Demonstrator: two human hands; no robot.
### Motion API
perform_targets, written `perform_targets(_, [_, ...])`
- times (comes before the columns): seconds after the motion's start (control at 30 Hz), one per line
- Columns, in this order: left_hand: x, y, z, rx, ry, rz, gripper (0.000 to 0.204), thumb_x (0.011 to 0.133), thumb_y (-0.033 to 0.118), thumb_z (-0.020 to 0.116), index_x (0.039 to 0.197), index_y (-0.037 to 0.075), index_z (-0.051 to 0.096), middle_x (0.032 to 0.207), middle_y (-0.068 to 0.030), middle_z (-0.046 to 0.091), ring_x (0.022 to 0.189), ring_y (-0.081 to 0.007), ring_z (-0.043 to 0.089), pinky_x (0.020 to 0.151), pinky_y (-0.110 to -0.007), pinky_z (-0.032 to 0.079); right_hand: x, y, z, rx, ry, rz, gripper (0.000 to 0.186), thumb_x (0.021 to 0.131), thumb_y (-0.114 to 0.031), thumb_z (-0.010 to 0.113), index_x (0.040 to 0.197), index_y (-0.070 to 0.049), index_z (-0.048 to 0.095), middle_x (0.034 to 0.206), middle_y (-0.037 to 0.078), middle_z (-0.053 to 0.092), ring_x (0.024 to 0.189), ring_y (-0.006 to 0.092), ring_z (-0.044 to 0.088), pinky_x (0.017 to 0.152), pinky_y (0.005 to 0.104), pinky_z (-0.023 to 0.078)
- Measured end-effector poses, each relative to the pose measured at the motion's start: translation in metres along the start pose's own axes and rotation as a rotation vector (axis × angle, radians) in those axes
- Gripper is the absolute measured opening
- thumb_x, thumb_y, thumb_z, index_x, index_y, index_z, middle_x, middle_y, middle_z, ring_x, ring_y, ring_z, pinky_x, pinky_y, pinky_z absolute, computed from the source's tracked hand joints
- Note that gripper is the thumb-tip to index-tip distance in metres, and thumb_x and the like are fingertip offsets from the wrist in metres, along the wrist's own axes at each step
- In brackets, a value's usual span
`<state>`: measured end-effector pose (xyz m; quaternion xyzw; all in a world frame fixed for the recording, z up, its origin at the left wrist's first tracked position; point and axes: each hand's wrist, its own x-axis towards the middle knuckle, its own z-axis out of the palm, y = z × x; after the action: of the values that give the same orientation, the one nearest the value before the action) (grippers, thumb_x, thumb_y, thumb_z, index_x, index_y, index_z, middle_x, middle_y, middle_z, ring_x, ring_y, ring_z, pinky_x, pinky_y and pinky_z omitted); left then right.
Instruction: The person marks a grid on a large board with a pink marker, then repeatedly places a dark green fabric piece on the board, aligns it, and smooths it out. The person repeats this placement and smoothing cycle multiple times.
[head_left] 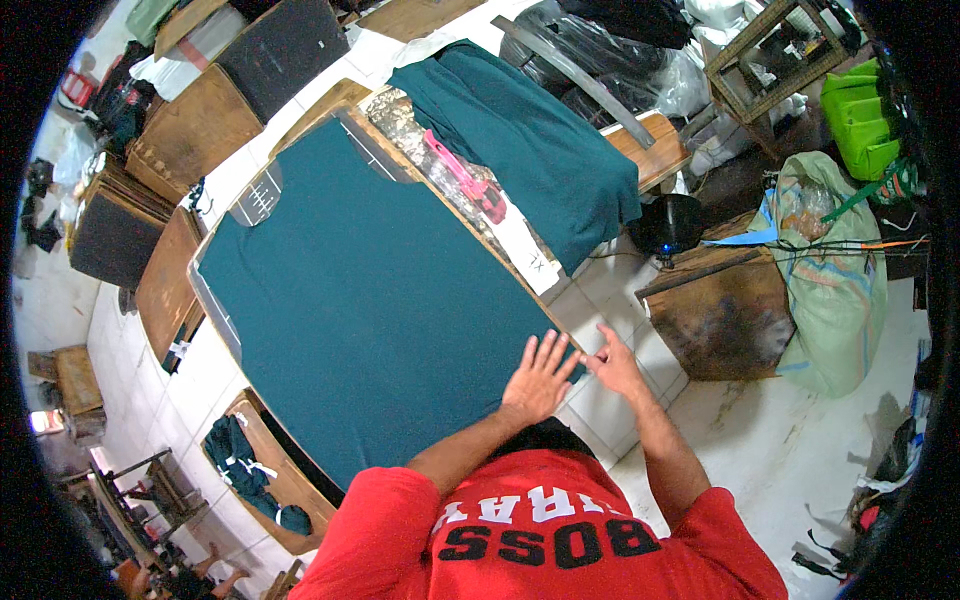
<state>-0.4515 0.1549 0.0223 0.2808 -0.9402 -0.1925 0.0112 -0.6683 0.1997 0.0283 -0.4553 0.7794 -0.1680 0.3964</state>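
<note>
A dark green piece of cloth (370,270) lies spread over a wide board (215,318); pale line markings show at the board's uncovered corners. My left hand (538,378) rests flat on the cloth near its right corner, fingers spread. Just beside it, my right hand (615,366) is at the board's edge, thumb against the cloth's corner and index finger stretched out. Its other fingers are curled and partly hidden, seemingly pinching the cloth's edge.
Beyond the board, another green cloth (510,130) drapes over a support, near a pink tool (465,175) on a stained strip. To the right stand a wooden box (715,315) and a pale green sack (830,300). Wooden boards (195,130) lean at the left; bundled green cloth (245,470) lies lower left.
</note>
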Motion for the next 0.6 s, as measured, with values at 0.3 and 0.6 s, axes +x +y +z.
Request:
perform_targets(0.3, [-0.052,-0.048,-0.015,-0.073,0.162,-0.215,0.072,0.099,0.051,0.05,0.156,0.008,0.035,0.163,-0.0252,0.025,0.152,-0.0429,0.021,0.123,-0.057,0.017,-0.015,0.022,-0.03,-0.012,0.145,-0.06,0.055,0.09,-0.018,0.073,0.139,-0.003,0.053,0.077,0.01,0.068,0.07,0.0259,0.065,0.07,0.04,0.053])
perform_targets(0.6, [-0.113,0.013,0.013,-0.317,0.12,0.0,0.077,0.098,0.057,0.052,0.154,0.007,0.036,0.162,-0.0285,0.025,0.151,-0.0459,0.022,0.123,-0.059,0.017,-0.04,-0.058,0.017,-0.235,0.12,-0.737,0.045,0.076,-0.011,0.077,0.119,-0.008,0.064,0.108,0.014,0.06,0.107,0.0338,0.056,0.094,0.0429,0.046])
